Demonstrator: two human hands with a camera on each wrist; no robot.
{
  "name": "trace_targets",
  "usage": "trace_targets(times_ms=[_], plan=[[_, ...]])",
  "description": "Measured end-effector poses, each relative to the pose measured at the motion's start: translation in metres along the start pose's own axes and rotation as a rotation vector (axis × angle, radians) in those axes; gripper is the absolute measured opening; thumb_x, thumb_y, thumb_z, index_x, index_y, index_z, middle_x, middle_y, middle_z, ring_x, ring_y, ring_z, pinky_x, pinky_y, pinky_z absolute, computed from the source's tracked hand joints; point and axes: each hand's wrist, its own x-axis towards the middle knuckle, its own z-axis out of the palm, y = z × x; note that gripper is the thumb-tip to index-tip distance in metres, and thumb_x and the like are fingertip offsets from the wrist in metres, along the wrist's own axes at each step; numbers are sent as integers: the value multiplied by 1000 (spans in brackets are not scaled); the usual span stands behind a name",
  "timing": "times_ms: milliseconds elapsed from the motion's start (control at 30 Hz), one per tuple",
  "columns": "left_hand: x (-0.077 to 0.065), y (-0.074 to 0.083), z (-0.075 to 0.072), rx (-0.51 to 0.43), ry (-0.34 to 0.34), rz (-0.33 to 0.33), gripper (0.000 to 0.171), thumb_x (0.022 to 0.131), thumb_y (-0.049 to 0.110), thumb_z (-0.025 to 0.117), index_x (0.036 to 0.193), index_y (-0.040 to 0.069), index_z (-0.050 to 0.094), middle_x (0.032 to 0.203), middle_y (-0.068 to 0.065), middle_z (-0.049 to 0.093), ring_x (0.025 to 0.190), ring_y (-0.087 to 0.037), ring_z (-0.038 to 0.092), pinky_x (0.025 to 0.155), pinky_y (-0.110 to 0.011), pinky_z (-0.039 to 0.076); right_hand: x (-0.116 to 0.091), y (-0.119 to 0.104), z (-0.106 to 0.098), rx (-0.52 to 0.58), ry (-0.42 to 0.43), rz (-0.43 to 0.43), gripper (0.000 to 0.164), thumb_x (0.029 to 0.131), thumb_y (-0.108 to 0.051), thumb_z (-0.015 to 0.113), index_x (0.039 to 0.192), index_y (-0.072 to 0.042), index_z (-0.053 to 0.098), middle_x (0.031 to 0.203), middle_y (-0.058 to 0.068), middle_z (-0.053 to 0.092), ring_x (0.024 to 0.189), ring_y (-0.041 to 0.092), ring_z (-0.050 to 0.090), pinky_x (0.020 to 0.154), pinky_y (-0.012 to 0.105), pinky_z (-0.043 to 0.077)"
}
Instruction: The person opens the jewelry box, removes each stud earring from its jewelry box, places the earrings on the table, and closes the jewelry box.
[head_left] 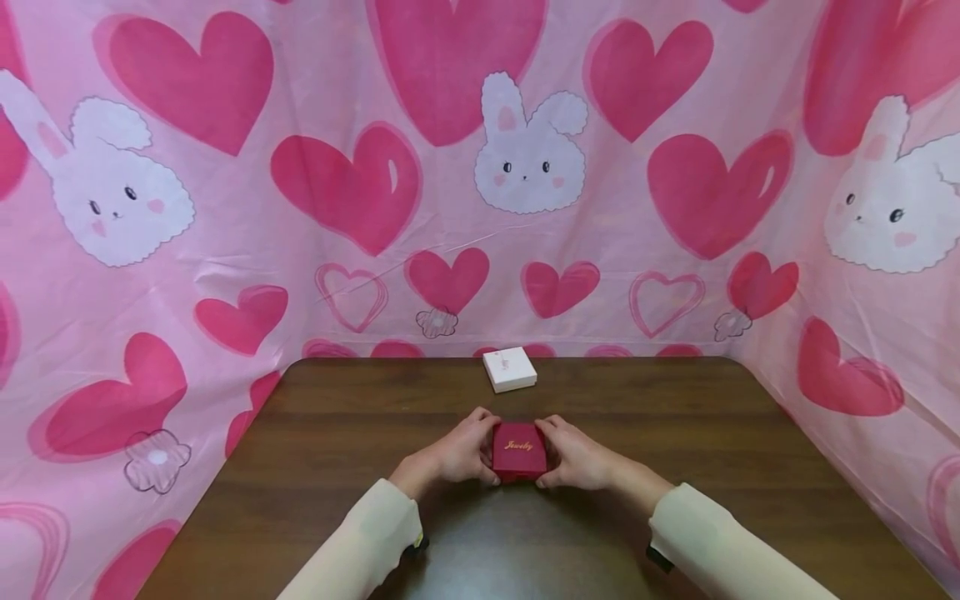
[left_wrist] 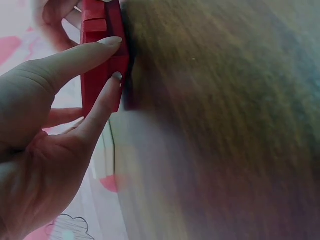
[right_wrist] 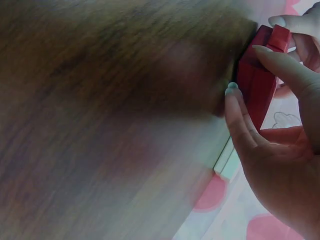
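A red jewelry box (head_left: 519, 448) with gold "Jewelry" lettering on its lid sits close over the brown table, between both hands. My left hand (head_left: 467, 448) grips its left side, thumb at the near edge and fingers along the side. From the right, my right hand (head_left: 577, 454) holds it the same way. In the left wrist view the thumb lies across the front of the red box (left_wrist: 95, 75), near a small raised tab. The right wrist view shows the right thumb on the front face of the box (right_wrist: 255, 82) and fingertips at its lower edge.
A flat white box (head_left: 510, 369) with faint print lies behind the red one, near the table's far edge. The wood-grain table (head_left: 360, 433) is bordered by a pink cloth backdrop (head_left: 465, 225) with hearts and rabbits at the back and sides.
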Motion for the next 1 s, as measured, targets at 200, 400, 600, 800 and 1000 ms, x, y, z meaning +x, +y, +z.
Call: trace_targets(times_ms=[200,400,600,800,1000], plan=[[0,-3,1,13,3,0,90,73,8,92,146,-5,42,136,-12,43,93,-14,60,83,-23,54,2,1,-1,-17,-29,12,96,75,-26,90,146,13,40,137,20,47,120,31,52,104,52,45],[1,-12,1,52,8,67,97,72,15,94,147,-10,38,134,-15,42,93,-13,58,84,-28,54,5,-8,-8,-88,-52,52,101,74,-39,90,155,-7,39,151,11,41,133,32,43,103,57,46],[1,-15,3,50,7,60,106,72,15,94,152,-9,31,135,-16,41,93,-14,58,86,-28,53,13,-19,-6,-228,-38,-7,99,74,-42,89,153,-7,42,150,8,47,130,28,43,99,52,49],[-3,-5,3,56,-11,-2,103,73,15,93,152,-9,31,131,-15,46,96,-14,55,88,-28,52,20,-27,2,-294,-61,4,96,74,-41,90,151,-5,45,146,9,51,128,29,44,96,51,51],[-2,-2,5,91,-3,-20,104,72,16,94,152,-8,32,128,-13,49,104,-19,52,98,-33,49,26,-32,7,-320,-66,25,93,74,-39,91,148,-4,47,143,9,54,126,28,45,93,50,52]])
